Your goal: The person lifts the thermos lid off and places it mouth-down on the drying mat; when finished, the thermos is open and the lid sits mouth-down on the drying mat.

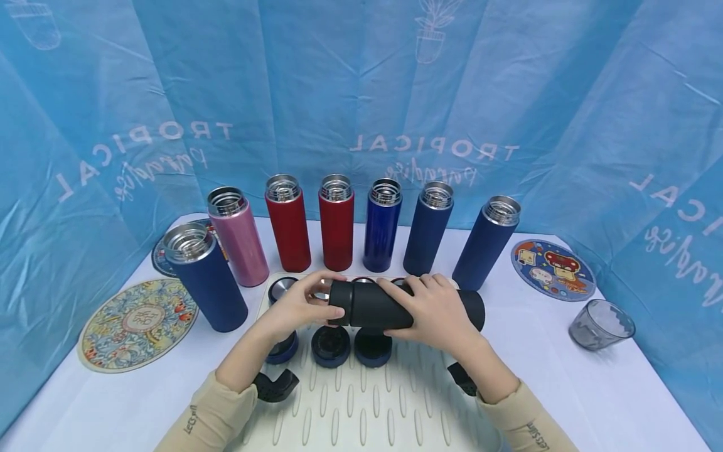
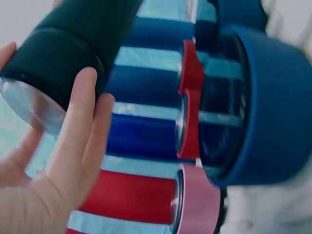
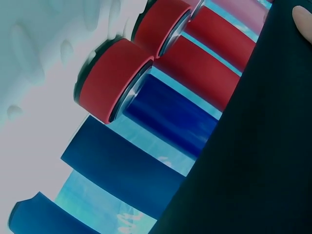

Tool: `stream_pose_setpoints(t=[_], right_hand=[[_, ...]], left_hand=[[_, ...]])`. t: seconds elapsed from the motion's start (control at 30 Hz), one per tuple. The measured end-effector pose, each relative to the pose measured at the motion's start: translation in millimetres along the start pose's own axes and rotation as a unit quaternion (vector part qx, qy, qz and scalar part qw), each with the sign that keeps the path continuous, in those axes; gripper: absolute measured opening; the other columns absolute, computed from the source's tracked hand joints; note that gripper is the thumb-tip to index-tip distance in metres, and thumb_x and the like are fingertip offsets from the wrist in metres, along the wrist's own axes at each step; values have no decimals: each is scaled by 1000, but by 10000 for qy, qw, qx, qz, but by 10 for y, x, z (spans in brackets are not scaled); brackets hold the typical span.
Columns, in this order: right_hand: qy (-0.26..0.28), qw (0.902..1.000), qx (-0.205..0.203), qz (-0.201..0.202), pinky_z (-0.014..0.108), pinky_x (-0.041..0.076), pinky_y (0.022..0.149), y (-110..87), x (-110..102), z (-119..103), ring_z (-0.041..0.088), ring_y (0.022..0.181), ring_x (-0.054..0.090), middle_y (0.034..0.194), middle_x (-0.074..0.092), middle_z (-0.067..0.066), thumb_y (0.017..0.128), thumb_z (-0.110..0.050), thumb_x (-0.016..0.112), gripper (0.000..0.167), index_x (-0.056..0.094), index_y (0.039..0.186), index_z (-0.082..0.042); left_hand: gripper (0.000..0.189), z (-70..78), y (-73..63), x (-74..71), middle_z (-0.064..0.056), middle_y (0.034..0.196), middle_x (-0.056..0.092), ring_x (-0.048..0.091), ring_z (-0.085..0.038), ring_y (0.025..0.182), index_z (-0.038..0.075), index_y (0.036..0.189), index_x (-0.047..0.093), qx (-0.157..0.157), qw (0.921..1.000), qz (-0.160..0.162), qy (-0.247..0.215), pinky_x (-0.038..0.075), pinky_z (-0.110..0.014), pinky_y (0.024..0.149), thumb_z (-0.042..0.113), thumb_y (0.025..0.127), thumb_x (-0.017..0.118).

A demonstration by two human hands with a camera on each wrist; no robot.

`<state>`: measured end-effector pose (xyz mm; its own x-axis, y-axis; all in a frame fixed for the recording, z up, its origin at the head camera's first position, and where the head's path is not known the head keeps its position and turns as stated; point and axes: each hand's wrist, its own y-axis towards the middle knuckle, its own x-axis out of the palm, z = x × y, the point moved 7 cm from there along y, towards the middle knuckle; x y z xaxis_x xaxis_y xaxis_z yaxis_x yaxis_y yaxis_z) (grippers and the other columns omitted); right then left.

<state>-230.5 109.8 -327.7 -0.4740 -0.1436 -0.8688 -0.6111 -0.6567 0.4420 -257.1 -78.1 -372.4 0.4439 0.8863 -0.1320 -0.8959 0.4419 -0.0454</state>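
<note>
A black thermos bottle (image 1: 369,306) lies level in the air over the pale mat, its lidded end to the left. My left hand (image 1: 296,306) grips the black lid (image 1: 340,302) at that end, thumb on the near side. The lid's silver top (image 2: 31,102) shows between the fingers in the left wrist view. Wrapped over the middle of the bottle's body is my right hand (image 1: 432,311), fingers on top. Below the bottle stand dark blue lids (image 1: 330,346), and red lids (image 3: 117,80) and a pink lid (image 2: 201,200) sit behind it, mostly hidden in the head view.
Several lidless bottles stand in an arc behind the mat (image 1: 350,408): navy (image 1: 206,285), pink (image 1: 240,242), red (image 1: 288,232) and glossy blue (image 1: 382,232) among them. A grey glass (image 1: 601,325) stands at right near a round coaster (image 1: 553,270). A patterned placemat (image 1: 113,351) lies left.
</note>
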Motion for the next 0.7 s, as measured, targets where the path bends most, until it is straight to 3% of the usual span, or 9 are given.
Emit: stream_pose_setpoints(t=[0.13,0.37,0.6,0.7], right_hand=[[39,10000,9,41,41,47,80,0,11,-8,28,86,60,101,63,9,62,-66,71,83,48,133,-28],[44,9999,-8,152,40,47,80,-8,12,-16,28,86,60,100,63,9,61,-65,72,84,48,133,-27],[-117,9995,-115,255,40,47,77,9,-14,-35,28,83,59,97,63,9,60,-65,72,85,48,132,-28],[-181,9994,-133,251,40,47,77,19,-25,-30,29,83,58,97,63,9,61,-65,72,84,48,133,-29]], left_hand=[[55,-34,3,-8,-24,116,49,61,-29,92,9,129,47,-348,9991,168,-192,55,-44,70,18,81,71],[58,-53,-9,-15,-25,106,54,66,-30,80,10,131,41,-770,9960,423,-141,55,-44,68,24,83,69],[53,-107,-5,8,-28,115,53,66,-37,83,8,132,37,-1100,9922,410,-418,54,-44,68,32,90,57],[57,-136,-4,26,-28,121,50,64,-38,90,8,136,34,-1175,9913,259,-530,53,-45,72,36,91,56]])
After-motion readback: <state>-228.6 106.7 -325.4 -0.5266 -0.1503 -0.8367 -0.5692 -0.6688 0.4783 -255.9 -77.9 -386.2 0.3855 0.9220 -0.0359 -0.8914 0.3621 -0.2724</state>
